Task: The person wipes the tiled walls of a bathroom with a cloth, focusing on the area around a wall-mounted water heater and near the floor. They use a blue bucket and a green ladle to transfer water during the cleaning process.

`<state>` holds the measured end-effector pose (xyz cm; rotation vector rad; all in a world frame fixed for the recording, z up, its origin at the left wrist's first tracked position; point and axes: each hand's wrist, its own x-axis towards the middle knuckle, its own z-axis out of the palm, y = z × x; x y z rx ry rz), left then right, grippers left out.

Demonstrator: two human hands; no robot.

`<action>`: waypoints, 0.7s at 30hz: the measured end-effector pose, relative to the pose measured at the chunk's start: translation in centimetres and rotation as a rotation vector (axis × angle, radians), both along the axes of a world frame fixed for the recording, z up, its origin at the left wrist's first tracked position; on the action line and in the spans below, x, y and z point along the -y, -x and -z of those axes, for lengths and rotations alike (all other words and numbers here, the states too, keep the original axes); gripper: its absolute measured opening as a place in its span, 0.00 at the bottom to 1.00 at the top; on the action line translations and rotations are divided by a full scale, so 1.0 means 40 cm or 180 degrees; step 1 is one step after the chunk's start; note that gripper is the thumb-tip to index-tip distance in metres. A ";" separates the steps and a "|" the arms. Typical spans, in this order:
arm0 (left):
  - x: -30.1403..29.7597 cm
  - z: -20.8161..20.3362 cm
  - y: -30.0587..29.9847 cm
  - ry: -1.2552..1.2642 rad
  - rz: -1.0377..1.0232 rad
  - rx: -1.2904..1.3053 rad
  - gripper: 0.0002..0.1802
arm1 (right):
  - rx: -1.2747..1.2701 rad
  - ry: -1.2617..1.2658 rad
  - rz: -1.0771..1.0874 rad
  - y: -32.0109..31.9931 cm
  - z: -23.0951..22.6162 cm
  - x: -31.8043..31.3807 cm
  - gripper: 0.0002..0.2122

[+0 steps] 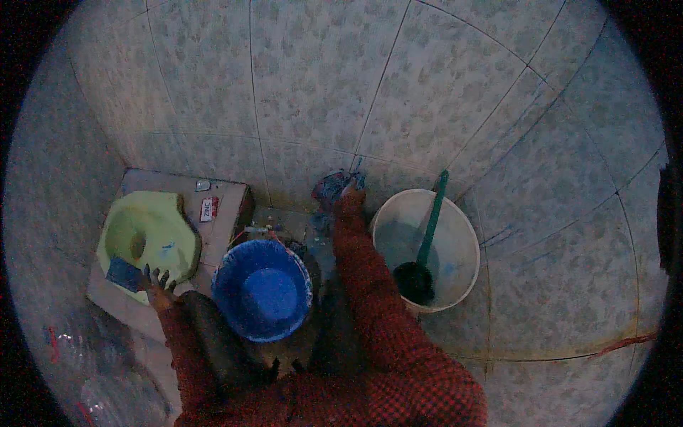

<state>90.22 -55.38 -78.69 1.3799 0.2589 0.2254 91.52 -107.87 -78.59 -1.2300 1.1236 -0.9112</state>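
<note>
My right hand (351, 193) reaches forward to the foot of the tiled wall, closed on a crumpled dark blue and reddish cloth (329, 188). Some of the cloth bunches out left of the fingers, and part lies against the wall base. At the left, my left hand (158, 286) rests at the near rim of a pale green squat toilet (183, 238), its fingers spread. Beside those fingers is a flat dark blue rectangular piece (124, 275); whether the hand grips its edge is unclear. A blue bucket (263, 331) stands between my legs.
Right of my right arm stands a white bucket (466, 249) with a long green-handled tool (432, 231) leaning in it, its dark end down. A small red and white packet (208, 209) lies on the raised toilet platform (231, 196). Clear plastic bottles (78, 349) are at lower left.
</note>
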 end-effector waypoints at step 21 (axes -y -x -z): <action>-0.052 0.087 -0.064 -0.0154 0.0154 0.0155 0.28 | -0.0034 -0.0594 0.0317 -0.115 0.087 0.043 0.31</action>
